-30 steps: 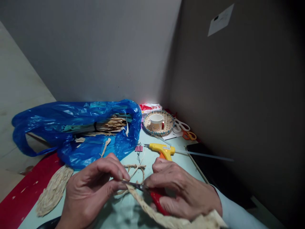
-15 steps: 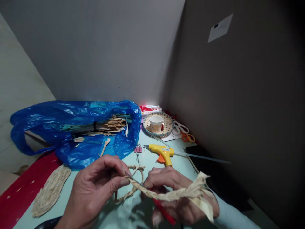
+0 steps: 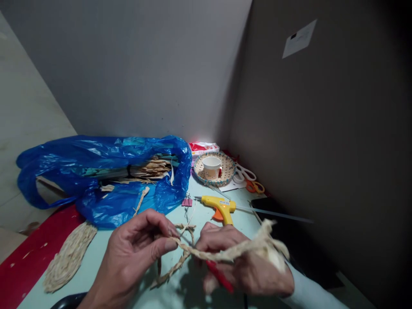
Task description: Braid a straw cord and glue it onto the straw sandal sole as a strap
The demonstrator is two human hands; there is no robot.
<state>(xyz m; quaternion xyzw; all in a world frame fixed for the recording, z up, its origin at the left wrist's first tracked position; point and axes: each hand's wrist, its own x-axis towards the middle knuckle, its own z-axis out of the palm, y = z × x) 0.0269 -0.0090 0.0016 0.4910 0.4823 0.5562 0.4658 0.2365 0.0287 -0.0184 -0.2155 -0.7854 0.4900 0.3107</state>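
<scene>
My left hand pinches a braided straw cord between thumb and forefinger. From that pinch the braid runs right, passing in front of my right hand and ending in a loose, frayed tuft. Red-handled scissors are in my right hand; the braid and fingers hide most of their blades. A thin pale strand stands up near the left fingertips. Below and behind the hands, more of the braid loops over the table. At the left lies a flat oval coil of braided straw.
A blue plastic bag with bundled dry straw lies behind my left hand. Behind the right hand are a yellow glue gun and a pink binder clip. Farther back, a woven basket holds a paper cup, beside orange-handled scissors.
The braid's frayed end has swung up from the lower right and now crosses before my right hand. The scissors' blades, earlier at the left fingertips, are now mostly hidden.
</scene>
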